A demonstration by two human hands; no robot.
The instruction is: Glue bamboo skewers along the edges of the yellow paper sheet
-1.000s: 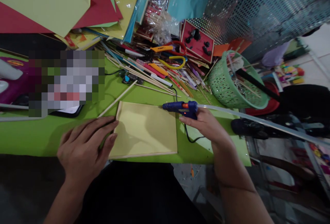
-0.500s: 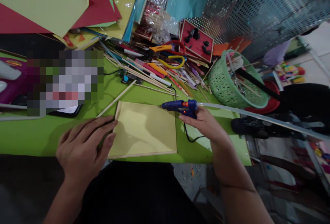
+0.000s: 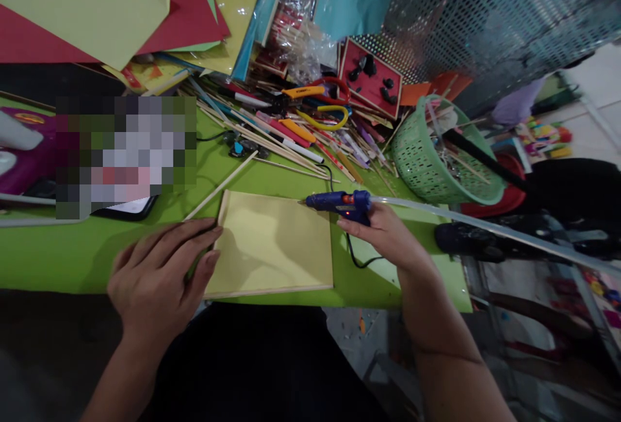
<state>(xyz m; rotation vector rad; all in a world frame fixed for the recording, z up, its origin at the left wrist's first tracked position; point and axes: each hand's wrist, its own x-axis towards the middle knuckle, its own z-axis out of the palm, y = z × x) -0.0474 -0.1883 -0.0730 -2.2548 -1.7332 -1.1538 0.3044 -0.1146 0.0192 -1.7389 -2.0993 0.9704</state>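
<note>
A blue glue gun [image 3: 334,202] with a small red light is in my right hand [image 3: 388,231], its nozzle pointing left over the top edge of a yellow rectangular board [image 3: 274,244]. A long translucent glue stick [image 3: 451,215] runs out of its back to the right. Thin wooden strips line the board's left and bottom edges. My left hand [image 3: 162,270] rests at the board's left side, fingers stretched out and thumb apart, fingertips touching that edge. One thin wooden stick [image 3: 220,186] lies on the green table, running from near my left fingers up to the right.
Pens, sticks and scissors [image 3: 323,116] are heaped behind the board. A green basket [image 3: 412,156] of odds and ends stands at right. Colored paper sheets [image 3: 189,8] lie at the back left, above a phone [image 3: 130,208]. A black cord [image 3: 356,260] loops below the glue gun.
</note>
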